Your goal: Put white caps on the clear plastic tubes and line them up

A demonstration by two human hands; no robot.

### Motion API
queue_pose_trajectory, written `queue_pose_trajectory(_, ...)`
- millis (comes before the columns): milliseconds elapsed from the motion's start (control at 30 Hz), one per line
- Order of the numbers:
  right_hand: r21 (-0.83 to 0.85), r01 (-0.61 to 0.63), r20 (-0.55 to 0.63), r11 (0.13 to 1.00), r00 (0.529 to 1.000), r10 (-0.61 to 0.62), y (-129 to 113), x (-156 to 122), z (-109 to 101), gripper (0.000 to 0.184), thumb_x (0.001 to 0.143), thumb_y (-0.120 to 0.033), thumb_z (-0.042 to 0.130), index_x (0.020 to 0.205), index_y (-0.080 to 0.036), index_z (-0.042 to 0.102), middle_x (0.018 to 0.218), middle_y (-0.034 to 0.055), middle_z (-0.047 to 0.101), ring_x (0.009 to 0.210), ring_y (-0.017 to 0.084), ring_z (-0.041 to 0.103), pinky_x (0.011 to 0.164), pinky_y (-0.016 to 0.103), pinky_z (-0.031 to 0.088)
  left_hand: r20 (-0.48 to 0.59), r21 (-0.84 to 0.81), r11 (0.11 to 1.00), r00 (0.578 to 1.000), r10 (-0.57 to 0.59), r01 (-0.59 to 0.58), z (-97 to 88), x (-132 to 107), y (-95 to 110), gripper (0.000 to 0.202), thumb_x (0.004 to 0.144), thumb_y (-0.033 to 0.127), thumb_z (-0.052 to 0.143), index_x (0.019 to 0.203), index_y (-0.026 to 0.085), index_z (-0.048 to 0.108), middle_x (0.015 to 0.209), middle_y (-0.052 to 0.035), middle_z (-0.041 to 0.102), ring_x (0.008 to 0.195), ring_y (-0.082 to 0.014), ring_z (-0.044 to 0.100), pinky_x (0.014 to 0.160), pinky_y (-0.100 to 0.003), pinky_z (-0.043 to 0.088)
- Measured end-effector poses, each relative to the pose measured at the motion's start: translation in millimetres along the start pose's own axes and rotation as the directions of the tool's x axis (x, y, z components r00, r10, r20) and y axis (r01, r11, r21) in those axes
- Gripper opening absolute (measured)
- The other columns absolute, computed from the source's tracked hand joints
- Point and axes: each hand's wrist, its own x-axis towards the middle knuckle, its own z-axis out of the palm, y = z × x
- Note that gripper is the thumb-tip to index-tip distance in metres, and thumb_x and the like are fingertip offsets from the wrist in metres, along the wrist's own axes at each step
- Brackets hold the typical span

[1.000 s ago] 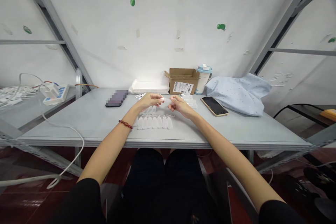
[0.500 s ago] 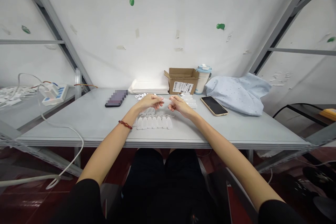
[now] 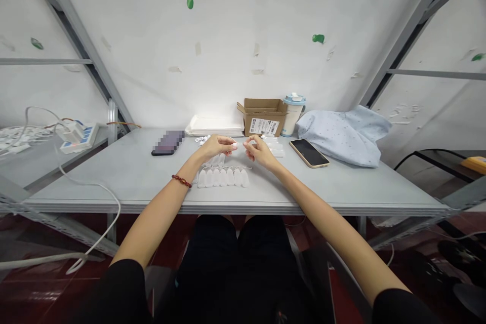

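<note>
My left hand and my right hand are raised close together over the middle of the grey table. Both pinch a small clear plastic piece that spans the gap between their fingertips. A red bead bracelet circles my left wrist. Just below the hands a row of several clear plastic tubes lies side by side on the table. More small clear parts sit behind my right hand, and small white caps behind my left.
A dark phone lies at back left, a second phone at right. A white tray, an open cardboard box, a lidded cup and a pale blue cloth bundle line the back. A power strip with cables sits far left.
The hands have risen slightly and drawn a little closer together, still pinching the clear piece between them. Nothing else on the table moved.
</note>
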Motion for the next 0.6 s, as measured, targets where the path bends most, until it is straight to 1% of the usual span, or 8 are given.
queue_pose_trajectory(100, -0.045, 0.023, 0.04, 0.999, 0.999, -0.021, -1, -2, 0, 0.036, 0.078, -0.052, 0.059, 0.09, -0.021, 0.044, 0.052, -0.0086, 0.051, 0.04, 0.008, 0.043, 0.04, 0.019, 0.034, 0.007, 0.012, 1.0, 1.0, 0.008, -0.008, -0.6, 0, -1, 0.032, 0.061, 0.032, 0.08, 0.084, 0.012, 0.071, 0.065, -0.0013, 0.062, 0.056, -0.0092, 0.053, 0.06, -0.026, 0.046)
queue_pose_trajectory(233, -0.051, 0.001, 0.082, 0.999, 0.997, 0.003, -2, -3, 0, 0.032, 0.079, -0.045, 0.059, 0.095, -0.021, 0.045, 0.057, -0.0073, 0.053, 0.043, 0.008, 0.045, 0.041, 0.02, 0.038, 0.01, -0.001, 1.0, 1.0, 0.012, -0.012, -1.9, 2, -5, 0.034, 0.061, 0.03, 0.08, 0.088, 0.011, 0.072, 0.065, -0.0012, 0.062, 0.055, -0.0091, 0.052, 0.059, -0.026, 0.046)
queue_pose_trajectory(333, -0.061, -0.009, 0.087, 0.998, 0.996, 0.014, -1, -3, 0, 0.028, 0.082, -0.043, 0.056, 0.095, -0.02, 0.045, 0.059, -0.0065, 0.056, 0.042, 0.008, 0.045, 0.042, 0.02, 0.038, 0.013, -0.024, 1.0, 1.0, 0.011, -0.01, -2.8, 4, -7, 0.036, 0.06, 0.03, 0.081, 0.089, 0.012, 0.073, 0.066, -0.0012, 0.063, 0.056, -0.0088, 0.053, 0.061, -0.026, 0.047)
queue_pose_trajectory(400, -0.073, -0.012, 0.077, 0.997, 0.997, 0.018, 1, -2, 1, 0.026, 0.084, -0.043, 0.053, 0.094, -0.02, 0.046, 0.059, -0.0062, 0.057, 0.041, 0.007, 0.045, 0.041, 0.02, 0.037, 0.017, -0.049, 0.999, 1.0, 0.013, -0.012, -3.1, 5, -9, 0.036, 0.062, 0.034, 0.081, 0.089, 0.012, 0.073, 0.071, -0.0029, 0.065, 0.059, -0.0094, 0.055, 0.062, -0.026, 0.048)
queue_pose_trajectory(500, -0.072, -0.013, 0.06, 0.997, 0.998, 0.018, 5, -1, 1, 0.027, 0.085, -0.045, 0.051, 0.093, -0.02, 0.046, 0.058, -0.0065, 0.056, 0.04, 0.007, 0.044, 0.04, 0.02, 0.036, 0.007, -0.086, 0.996, 1.0, 0.015, -0.014, -2.8, 5, -8, 0.037, 0.067, 0.043, 0.077, 0.085, 0.011, 0.072, 0.078, -0.0066, 0.067, 0.064, -0.0108, 0.058, 0.063, -0.027, 0.049)
queue_pose_trajectory(600, -0.058, -0.002, 0.061, 0.998, 0.998, 0.006, 9, 1, 1, 0.028, 0.085, -0.047, 0.051, 0.092, -0.02, 0.046, 0.058, -0.0063, 0.056, 0.04, 0.007, 0.044, 0.041, 0.02, 0.036, 0.011, -0.073, 0.997, 0.999, -0.036, 0.037, -1.0, 3, -5, 0.041, 0.067, 0.048, 0.076, 0.077, 0.009, 0.071, 0.077, -0.0089, 0.067, 0.063, -0.0119, 0.059, 0.062, -0.028, 0.05)
